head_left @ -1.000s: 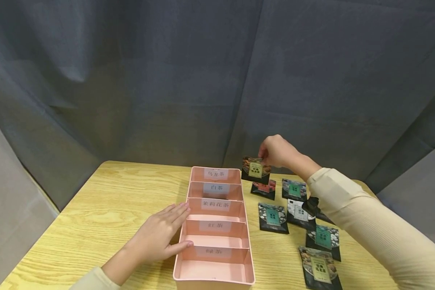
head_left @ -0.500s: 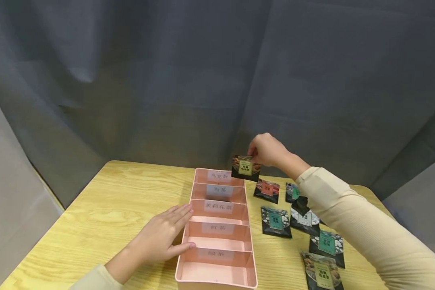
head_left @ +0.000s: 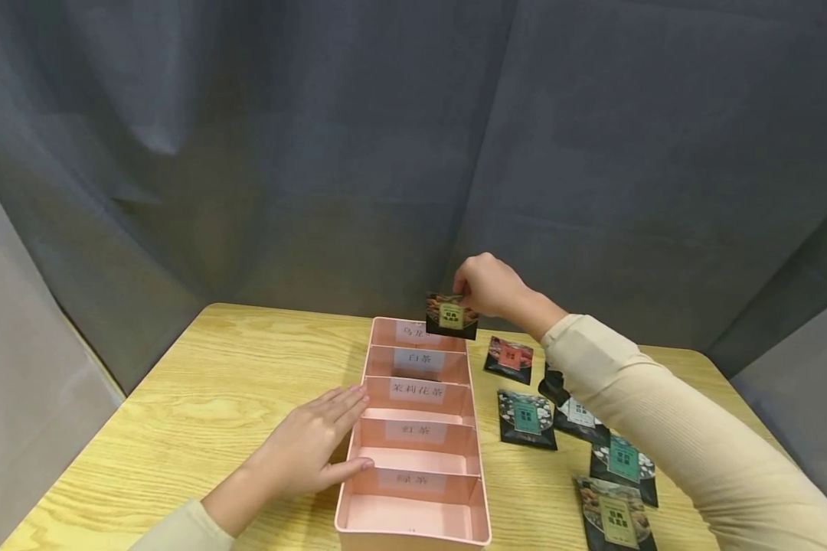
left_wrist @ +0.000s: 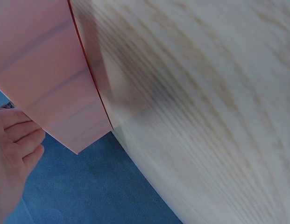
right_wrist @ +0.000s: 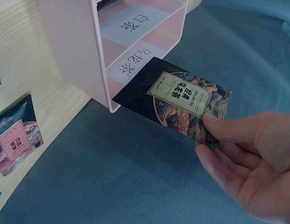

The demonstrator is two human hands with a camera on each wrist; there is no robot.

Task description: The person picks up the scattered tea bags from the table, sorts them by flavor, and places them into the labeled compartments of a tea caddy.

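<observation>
A pink divided box (head_left: 355,450) with five labelled compartments lies lengthwise on the wooden table. My right hand (head_left: 485,287) pinches a black tea packet with a green-gold label (head_left: 451,316) by its top edge, just above the far compartment's right corner. In the right wrist view the same packet (right_wrist: 180,101) hangs at the far end of the pink box (right_wrist: 70,42), held by my right hand (right_wrist: 243,154). My left hand (head_left: 303,444) lies flat on the table, fingertips against the box's left wall; its fingers (left_wrist: 14,140) show beside the pink wall (left_wrist: 46,79).
Several more black tea packets lie on the table right of the box: a red-labelled one (head_left: 509,358), green-labelled ones (head_left: 526,418) (head_left: 623,459), a white-labelled one (head_left: 579,413) and a gold-labelled one (head_left: 615,519). A grey curtain (head_left: 386,153) hangs behind the table.
My right hand has carried the packet leftward from above the loose packets to over the far compartment. The left hand has stayed put against the box.
</observation>
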